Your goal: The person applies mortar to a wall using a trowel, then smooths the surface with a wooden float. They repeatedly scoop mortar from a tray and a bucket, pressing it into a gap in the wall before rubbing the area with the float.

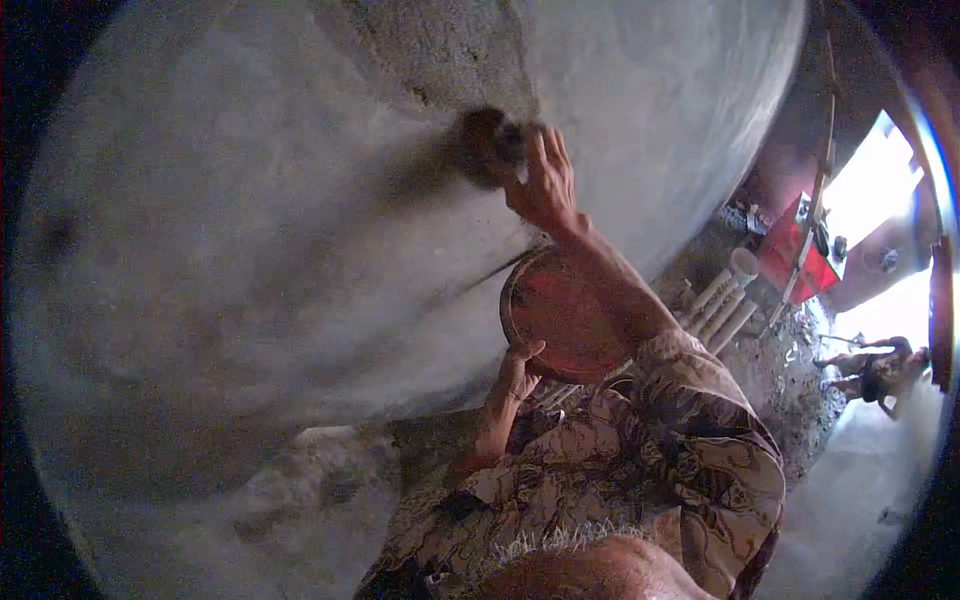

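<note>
My right hand [543, 185] reaches up to a grey plastered wall [250, 250] and presses a dark, blurred lump [488, 145] against it, fingers wrapped on its edge. What the lump is made of cannot be told. My left hand [519, 375] grips the lower rim of a round red pan [560, 315], held tilted just below my right forearm and close to the wall. My patterned sleeves [650, 440] fill the lower middle of the view.
The wall has a rougher, darker patch [440, 50] at the top. Pale posts [725, 295] and a red sheet [795, 255] stand at the right over rubble [790, 390]. Another person [875, 365] is far off in the bright opening.
</note>
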`<state>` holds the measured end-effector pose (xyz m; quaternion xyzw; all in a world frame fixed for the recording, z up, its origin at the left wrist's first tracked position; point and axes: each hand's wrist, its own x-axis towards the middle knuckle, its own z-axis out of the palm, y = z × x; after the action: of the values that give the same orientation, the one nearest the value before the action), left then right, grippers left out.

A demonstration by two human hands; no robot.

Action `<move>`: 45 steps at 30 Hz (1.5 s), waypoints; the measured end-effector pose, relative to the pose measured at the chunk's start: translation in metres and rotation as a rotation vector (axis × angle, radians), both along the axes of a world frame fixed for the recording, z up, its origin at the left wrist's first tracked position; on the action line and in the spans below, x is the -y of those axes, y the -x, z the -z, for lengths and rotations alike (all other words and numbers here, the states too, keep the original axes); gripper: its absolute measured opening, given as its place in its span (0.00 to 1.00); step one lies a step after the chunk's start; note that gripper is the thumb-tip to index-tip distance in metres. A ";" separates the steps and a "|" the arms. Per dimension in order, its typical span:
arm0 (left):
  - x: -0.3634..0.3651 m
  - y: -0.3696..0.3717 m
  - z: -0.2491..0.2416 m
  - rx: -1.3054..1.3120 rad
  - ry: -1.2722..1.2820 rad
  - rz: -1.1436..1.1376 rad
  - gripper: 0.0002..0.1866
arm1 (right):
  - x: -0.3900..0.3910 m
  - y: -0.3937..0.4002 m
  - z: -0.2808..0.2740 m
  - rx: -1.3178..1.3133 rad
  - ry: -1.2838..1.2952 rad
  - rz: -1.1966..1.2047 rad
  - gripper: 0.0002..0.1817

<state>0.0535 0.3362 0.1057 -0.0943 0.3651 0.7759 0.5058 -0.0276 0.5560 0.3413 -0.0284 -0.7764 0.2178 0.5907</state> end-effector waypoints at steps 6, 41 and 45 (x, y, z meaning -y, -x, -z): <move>-0.006 -0.008 -0.037 -0.016 0.072 -0.053 0.32 | -0.005 0.006 -0.043 -0.161 0.227 0.065 0.23; 0.024 0.006 0.026 0.048 0.220 0.013 0.24 | -0.027 0.000 0.085 -0.117 0.390 0.099 0.27; 0.023 0.005 0.045 -0.002 0.089 -0.059 0.23 | -0.068 0.016 -0.011 -0.242 0.170 0.051 0.25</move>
<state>0.0487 0.3133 0.0605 -0.1267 0.3970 0.7734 0.4777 -0.0434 0.6244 0.3525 -0.0715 -0.6774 0.2697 0.6807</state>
